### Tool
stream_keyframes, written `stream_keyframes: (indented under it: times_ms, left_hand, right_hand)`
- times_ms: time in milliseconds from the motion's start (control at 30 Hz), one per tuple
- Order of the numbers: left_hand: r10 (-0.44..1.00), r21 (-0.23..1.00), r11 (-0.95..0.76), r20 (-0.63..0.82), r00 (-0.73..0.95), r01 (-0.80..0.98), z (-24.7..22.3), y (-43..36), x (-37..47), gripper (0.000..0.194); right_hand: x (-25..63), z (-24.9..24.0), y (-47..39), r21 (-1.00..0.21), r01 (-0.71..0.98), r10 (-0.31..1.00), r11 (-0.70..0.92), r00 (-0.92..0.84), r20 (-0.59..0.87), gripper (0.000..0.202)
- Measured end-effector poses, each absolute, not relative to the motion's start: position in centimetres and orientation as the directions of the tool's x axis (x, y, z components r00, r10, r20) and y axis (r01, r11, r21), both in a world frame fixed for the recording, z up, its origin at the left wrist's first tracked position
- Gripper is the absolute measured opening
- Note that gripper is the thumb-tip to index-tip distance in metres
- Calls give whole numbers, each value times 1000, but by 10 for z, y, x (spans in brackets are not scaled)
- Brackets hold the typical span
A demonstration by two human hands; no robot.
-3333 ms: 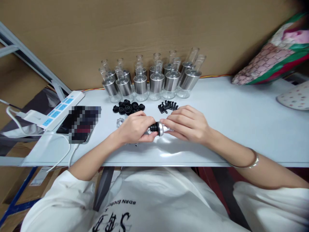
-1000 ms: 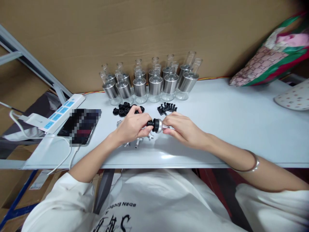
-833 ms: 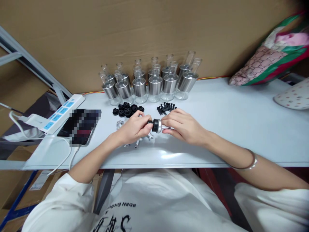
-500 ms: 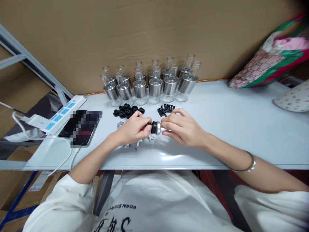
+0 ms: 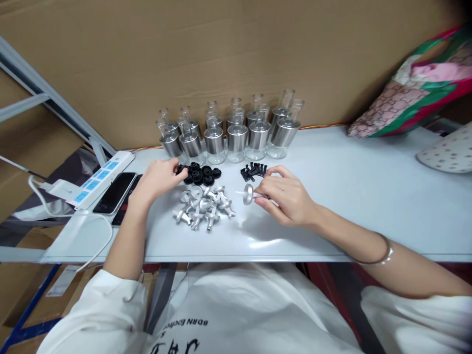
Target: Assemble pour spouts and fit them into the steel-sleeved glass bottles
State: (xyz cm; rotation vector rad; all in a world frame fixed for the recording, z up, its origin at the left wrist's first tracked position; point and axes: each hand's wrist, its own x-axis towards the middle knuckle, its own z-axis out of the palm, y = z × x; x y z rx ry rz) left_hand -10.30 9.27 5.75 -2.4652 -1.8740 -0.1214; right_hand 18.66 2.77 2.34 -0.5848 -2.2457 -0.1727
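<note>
The right hand pinches 1 silver pourer, still-bare of rubber, in its fingers above the counter; the left hand reaches black stoppers, grip unclear; bottles stand open

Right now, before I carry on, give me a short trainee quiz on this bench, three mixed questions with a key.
1. Compared with the black stoppers, the loose silver parts lie: a) beyond them; b) nearer the person; c) on top of them.
2. True or false: the right hand holds a black stopper.
3. What stands in rows at the back of the table?

Key: 1 b; 2 false; 3 glass bottles.
</note>
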Motion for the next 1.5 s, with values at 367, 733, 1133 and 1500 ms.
stream_keyframes:
  times_ms: [367, 733, 1133, 1500]
  left_hand:
    - [964, 21, -266, 5, 266, 964, 43, 106, -114, 28]
    - [969, -57, -235, 65, 238, 970, 47, 98, -105, 26]
    - [950, -78, -280, 118, 287, 957, 42, 102, -109, 23]
    - [937, -22, -325, 130, 325, 946, 41, 102, -110, 24]
  right_hand:
    - [185, 20, 26, -28, 469, 352, 883, -619, 702, 21]
    - [183, 14, 27, -92, 541, 479, 836, -637, 603, 20]
    - [127, 19, 42, 7, 619, 569, 785, -726, 385, 22]
    - [119, 29, 36, -139, 517, 518, 844, -722, 458, 21]
